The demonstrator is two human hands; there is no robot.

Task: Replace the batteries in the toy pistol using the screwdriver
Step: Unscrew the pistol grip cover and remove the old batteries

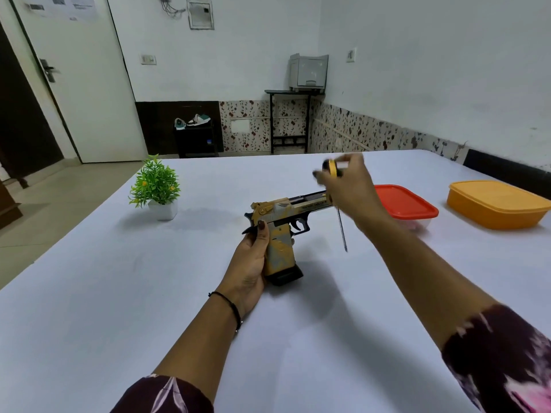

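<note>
Left hand (252, 260) grips toy pistol (286, 216) by grip, upright above counter (119, 293) centre, barrel pointing right. Right hand (347, 186) holds screwdriver (340, 210) handle, blurred, tip pointing down beside barrel.

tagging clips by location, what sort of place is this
Likely a plain room in a home or small office, not a workshop: a white-covered table with a potted plant and an orange plastic box, shoes on a rack, a printer on a stand.
</note>
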